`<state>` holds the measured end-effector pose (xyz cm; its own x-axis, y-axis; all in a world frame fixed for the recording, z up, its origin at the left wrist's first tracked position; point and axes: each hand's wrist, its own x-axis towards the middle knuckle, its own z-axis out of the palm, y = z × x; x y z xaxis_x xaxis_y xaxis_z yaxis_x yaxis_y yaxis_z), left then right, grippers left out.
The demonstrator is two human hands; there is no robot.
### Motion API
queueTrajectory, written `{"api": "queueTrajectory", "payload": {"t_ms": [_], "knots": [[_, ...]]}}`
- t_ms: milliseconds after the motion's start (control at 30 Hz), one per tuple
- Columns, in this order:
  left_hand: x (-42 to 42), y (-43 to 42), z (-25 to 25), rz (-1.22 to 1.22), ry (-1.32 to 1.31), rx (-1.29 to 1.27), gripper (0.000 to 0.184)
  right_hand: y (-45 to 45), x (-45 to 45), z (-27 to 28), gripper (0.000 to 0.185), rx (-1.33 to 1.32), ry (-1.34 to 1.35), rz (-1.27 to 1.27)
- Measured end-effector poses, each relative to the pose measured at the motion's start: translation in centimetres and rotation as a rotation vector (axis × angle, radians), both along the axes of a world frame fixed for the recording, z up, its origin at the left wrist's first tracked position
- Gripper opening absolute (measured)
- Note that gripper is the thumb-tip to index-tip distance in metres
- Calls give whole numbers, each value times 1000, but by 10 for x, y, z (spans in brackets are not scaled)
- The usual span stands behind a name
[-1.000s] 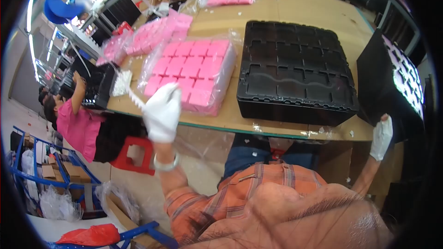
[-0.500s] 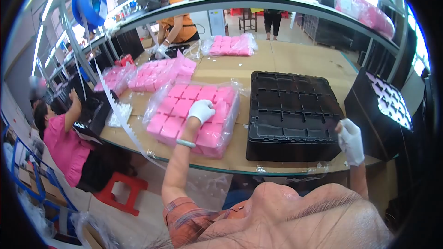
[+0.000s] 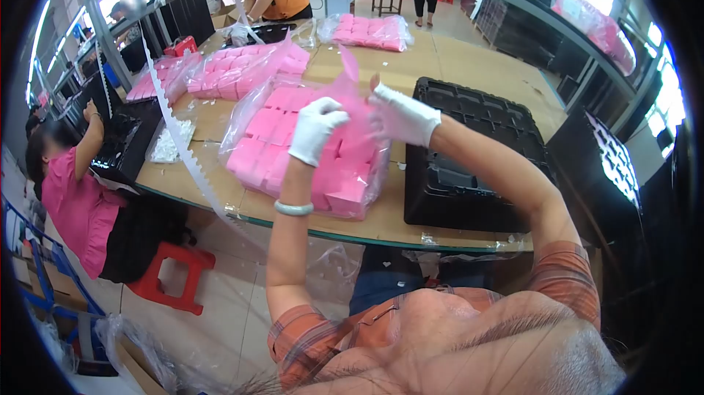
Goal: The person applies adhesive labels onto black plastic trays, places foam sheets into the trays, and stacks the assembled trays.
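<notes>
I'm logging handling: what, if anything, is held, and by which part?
A pink piece, seemingly by one side in the left grip; blur hides whether the right grip holds it too.

We see matt pink blocks (image 3: 275, 127) in glossy, crinkled plastic film (image 3: 236, 131).
We find a black tray (image 3: 469, 204) of moulded plastic with a low sheen, on a worktop (image 3: 440, 61) faced in smooth, matt brown board. The white gloves (image 3: 311, 138) look like matt cloth, the bangle (image 3: 293, 209) smooth and polished, the checked shirt (image 3: 563, 278) woven cloth, the red stool (image 3: 178, 278) smooth plastic; the pink sheet (image 3: 349, 69) is too blurred to judge.
</notes>
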<state>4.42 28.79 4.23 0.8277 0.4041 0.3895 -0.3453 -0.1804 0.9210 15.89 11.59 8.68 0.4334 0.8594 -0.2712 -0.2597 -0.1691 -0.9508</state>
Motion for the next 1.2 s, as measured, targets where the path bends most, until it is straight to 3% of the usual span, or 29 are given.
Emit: {"api": "queueTrajectory", "payload": {"t_ms": [100,167,200,233,300,367,400,433,467,567,700,733,867,967,1100,1200], "knots": [[-9,-36,13,86,117,329,19,5,-1,13,85,-31,-248,-101],[-1,-55,10,98,82,307,17,4,-19,20,85,47,-433,-75],[0,-62,14,186,110,458,15,5,-21,26,67,-37,-427,-167],[-2,-60,12,149,76,480,16,4,-14,21,30,100,-414,-194],[-5,-52,13,65,1,539,17,-4,-1,21,22,86,-512,-322],[-1,0,24,345,-28,619,24,-17,-3,28,19,116,-464,-358],[5,33,29,442,51,667,41,-25,-6,33,18,124,-441,-358],[16,64,28,257,144,377,62,-32,-7,35,18,134,-417,-356],[28,87,20,168,201,265,75,-38,-8,36,17,160,-391,-355],[38,99,19,-211,476,-195,76,-60,-19,52,18,177,-347,-339],[67,76,34,-443,436,-229,70,-108,-32,74,21,227,-297,-276],[67,57,48,-394,450,-111,67,-124,-38,83,21,230,-291,-276],[63,2,75,-885,429,-17,66,-194,-49,95,23,195,-317,-323],[9,-79,89,-830,399,234,75,-252,-66,85,25,233,-280,-471],[-44,-141,43,-451,419,223,86,-309,-96,58,23,104,-273,-639],[-76,-151,30,-445,486,105,78,-324,-108,36,24,44,-296,-735]]}}
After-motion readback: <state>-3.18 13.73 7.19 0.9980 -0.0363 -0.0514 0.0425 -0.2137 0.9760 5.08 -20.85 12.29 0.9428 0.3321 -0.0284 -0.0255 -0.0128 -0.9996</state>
